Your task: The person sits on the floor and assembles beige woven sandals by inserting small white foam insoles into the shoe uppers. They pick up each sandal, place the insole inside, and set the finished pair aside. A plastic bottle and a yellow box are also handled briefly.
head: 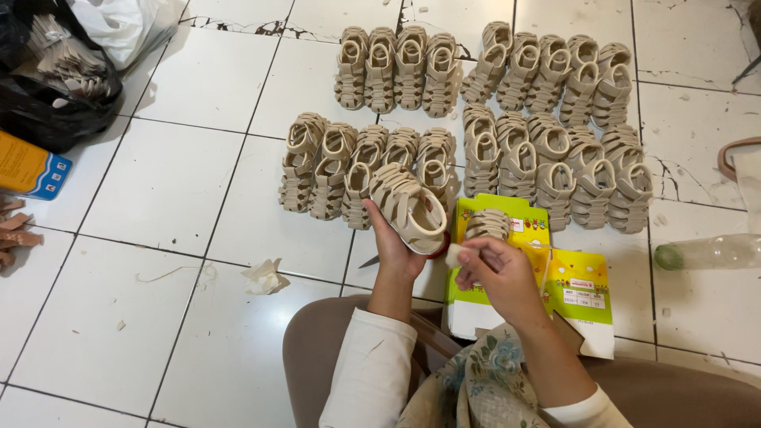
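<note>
Beige strapped sandal (410, 208) held sole-side up in the left hand (394, 246), whose fingers are curled closed around its heel end, just above the white tiled floor (166, 190). The right hand (495, 273) is closed in a pinch on a small pale pad (454, 255), held just beside the sandal's lower edge; whether pad and sandal touch cannot be told. Under the right hand lies an open yellow-and-green shoebox (515, 226) with a second beige sandal (487, 224) resting in it; the box lid (583, 293) lies alongside. Beyond the hands, matching sandals stand in rows: a near row (361, 162) just behind the held one, a further group to its right (555, 166), and two back rows (396, 70) (555, 71). A crumpled paper scrap (264, 277) lies on the tiles to the left, a clear plastic bottle with a green cap (705, 252) at the right edge, and a black bag (55, 87) at the upper left. White sleeves and a floral garment (483, 380) cover the person's arms and lap.
</note>
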